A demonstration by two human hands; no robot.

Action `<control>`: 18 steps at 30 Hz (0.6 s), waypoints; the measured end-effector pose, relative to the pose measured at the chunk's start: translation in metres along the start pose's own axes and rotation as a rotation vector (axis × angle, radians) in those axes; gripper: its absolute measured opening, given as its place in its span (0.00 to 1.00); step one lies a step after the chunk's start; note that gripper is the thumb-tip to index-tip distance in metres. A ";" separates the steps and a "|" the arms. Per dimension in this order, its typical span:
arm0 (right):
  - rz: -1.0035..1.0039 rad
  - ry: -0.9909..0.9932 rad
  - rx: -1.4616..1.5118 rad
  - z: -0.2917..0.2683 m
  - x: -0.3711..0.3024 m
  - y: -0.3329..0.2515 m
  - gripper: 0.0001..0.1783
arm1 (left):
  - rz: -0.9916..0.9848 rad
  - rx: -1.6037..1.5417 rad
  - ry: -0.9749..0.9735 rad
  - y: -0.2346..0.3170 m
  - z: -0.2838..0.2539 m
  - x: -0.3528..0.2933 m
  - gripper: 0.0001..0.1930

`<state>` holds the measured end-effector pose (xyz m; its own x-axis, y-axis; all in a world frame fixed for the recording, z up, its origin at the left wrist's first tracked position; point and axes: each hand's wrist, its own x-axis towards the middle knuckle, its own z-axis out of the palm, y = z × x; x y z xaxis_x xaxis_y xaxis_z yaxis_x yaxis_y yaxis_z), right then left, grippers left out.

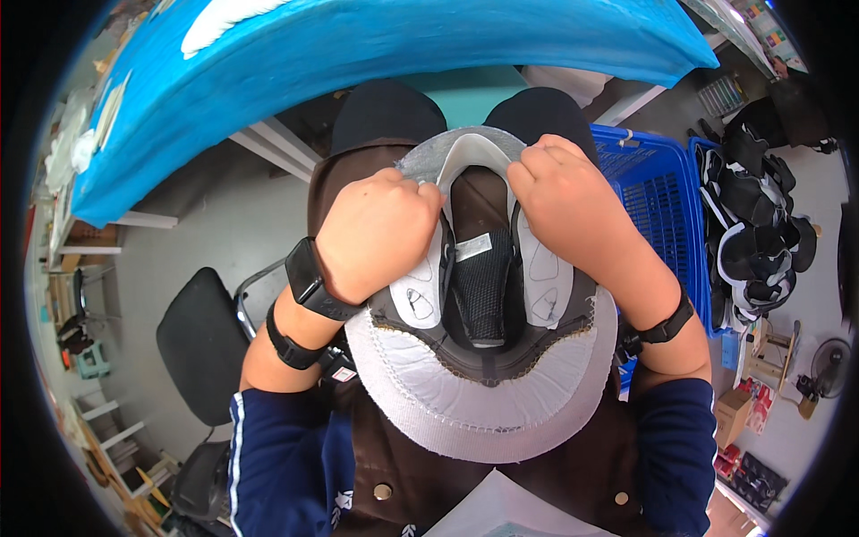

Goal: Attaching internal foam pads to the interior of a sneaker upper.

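Note:
A half-made shoe upper [474, 403] rests across my lap, its pale padded toe part curving toward me. Down its middle lies a black mesh tongue [481, 286] with a small white label [474, 246]. White lining pieces with drawn outlines flank the opening. My left hand [376, 228] is closed on the left edge of the grey-white heel collar [474, 148], and my right hand [568, 201] is closed on its right edge. The fingertips of both hands are hidden under the material. A black smartwatch [309, 276] is on my left wrist.
A table with a blue cover [403, 45] stands in front of my knees. To the right is a blue plastic basket [658, 206], with a pile of black-and-white shoe uppers [761, 233] beyond it. A black chair [201, 345] stands to the left. A fan [830, 367] is at far right.

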<state>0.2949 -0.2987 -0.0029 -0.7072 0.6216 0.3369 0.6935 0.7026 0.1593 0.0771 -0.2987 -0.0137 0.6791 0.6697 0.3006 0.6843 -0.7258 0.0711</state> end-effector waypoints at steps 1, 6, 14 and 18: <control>-0.001 0.005 0.004 0.000 0.000 0.000 0.02 | 0.002 -0.001 0.000 0.000 0.001 0.001 0.11; 0.024 0.012 0.030 0.002 -0.002 0.002 0.03 | 0.027 0.020 0.025 -0.002 0.002 0.005 0.11; 0.010 0.088 0.137 0.004 -0.006 0.002 0.02 | 0.038 -0.002 0.038 0.001 0.002 0.000 0.10; 0.007 0.100 0.167 0.004 -0.009 0.003 0.02 | 0.070 -0.036 0.033 0.003 -0.004 -0.001 0.10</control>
<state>0.3033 -0.3010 -0.0088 -0.6791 0.5953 0.4295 0.6603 0.7510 0.0032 0.0775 -0.3018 -0.0103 0.7152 0.6121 0.3376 0.6252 -0.7761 0.0827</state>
